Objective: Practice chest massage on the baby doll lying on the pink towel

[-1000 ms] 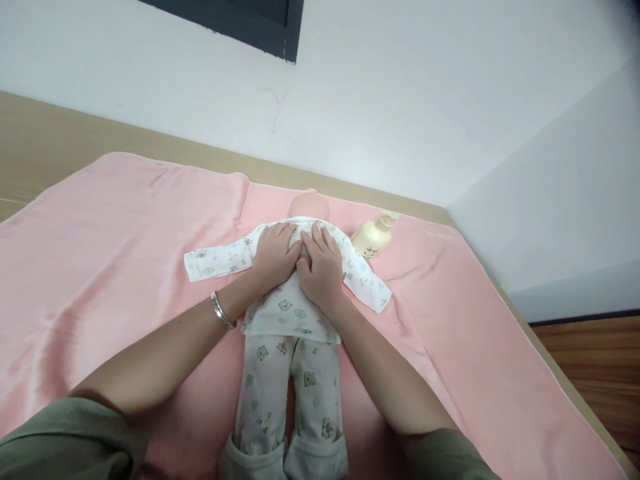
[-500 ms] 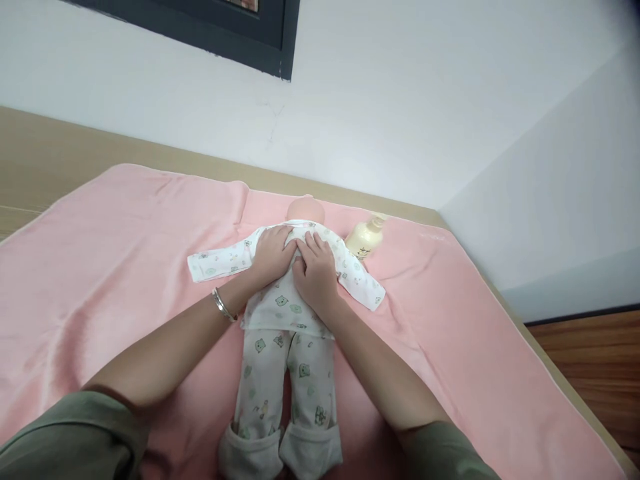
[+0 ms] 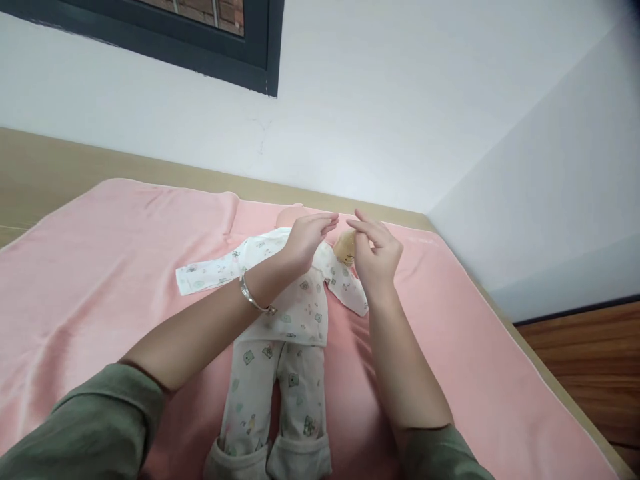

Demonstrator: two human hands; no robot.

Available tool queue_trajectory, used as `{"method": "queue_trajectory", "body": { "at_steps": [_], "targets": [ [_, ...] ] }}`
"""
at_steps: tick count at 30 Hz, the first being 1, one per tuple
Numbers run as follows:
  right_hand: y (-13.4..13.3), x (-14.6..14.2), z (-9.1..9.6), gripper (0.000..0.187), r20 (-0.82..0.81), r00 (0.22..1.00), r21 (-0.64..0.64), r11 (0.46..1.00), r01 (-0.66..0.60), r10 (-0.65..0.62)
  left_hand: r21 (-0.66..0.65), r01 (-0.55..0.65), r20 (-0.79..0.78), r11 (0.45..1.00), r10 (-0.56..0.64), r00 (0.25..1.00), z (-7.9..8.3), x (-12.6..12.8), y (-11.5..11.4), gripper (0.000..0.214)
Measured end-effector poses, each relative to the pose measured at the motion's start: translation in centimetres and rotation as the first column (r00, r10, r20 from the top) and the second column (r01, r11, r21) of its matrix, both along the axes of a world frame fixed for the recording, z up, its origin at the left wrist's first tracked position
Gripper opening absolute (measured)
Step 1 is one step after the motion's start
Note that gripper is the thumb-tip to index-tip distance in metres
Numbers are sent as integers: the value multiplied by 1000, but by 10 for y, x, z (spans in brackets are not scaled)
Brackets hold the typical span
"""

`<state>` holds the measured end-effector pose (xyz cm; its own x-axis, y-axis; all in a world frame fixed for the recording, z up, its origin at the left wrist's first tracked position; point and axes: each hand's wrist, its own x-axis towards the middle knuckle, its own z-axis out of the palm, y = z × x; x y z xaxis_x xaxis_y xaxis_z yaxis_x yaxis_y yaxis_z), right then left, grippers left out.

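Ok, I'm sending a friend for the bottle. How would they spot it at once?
Find the pink sheet, then the doll lying on it. Just past the sleeve on the picture's right, the bottle shows, partly behind the right hand. It is yellowish, unlike the white printed sleeve.

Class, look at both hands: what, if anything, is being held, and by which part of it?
Nothing appears held: the left hand and right hand hover near the doll and bottle.

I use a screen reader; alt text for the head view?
A person's bare left hand and right hand hover, cupped, over a pink blanket bearing a doll in white printed pyjamas; a pale-yellow bottle, partly hidden, shows between them.
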<state>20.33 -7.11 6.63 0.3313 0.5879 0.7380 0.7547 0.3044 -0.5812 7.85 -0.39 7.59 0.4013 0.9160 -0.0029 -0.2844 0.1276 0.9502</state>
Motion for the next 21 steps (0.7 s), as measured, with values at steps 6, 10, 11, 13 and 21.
{"method": "queue_trajectory", "body": {
  "at_steps": [6,10,11,13,21],
  "targets": [
    [8,29,-5,26,-145,981,115,983,142,-125,-536,122,278,835,38,960,16,38,3,42],
    [15,36,-10,24,-117,979,55,984,172,-165,-584,161,310,795,35,950,18,47,5,44],
    [17,35,-11,29,-95,983,3,988,157,-156,-593,169,311,787,31,950,19,49,6,44],
    [20,32,-14,41,-37,994,-121,987,102,-107,-603,186,322,776,23,946,22,51,8,45],
    [23,13,-21,57,214,973,-294,944,153,-91,-678,227,401,699,94,911,35,35,8,49]
  ]
}}
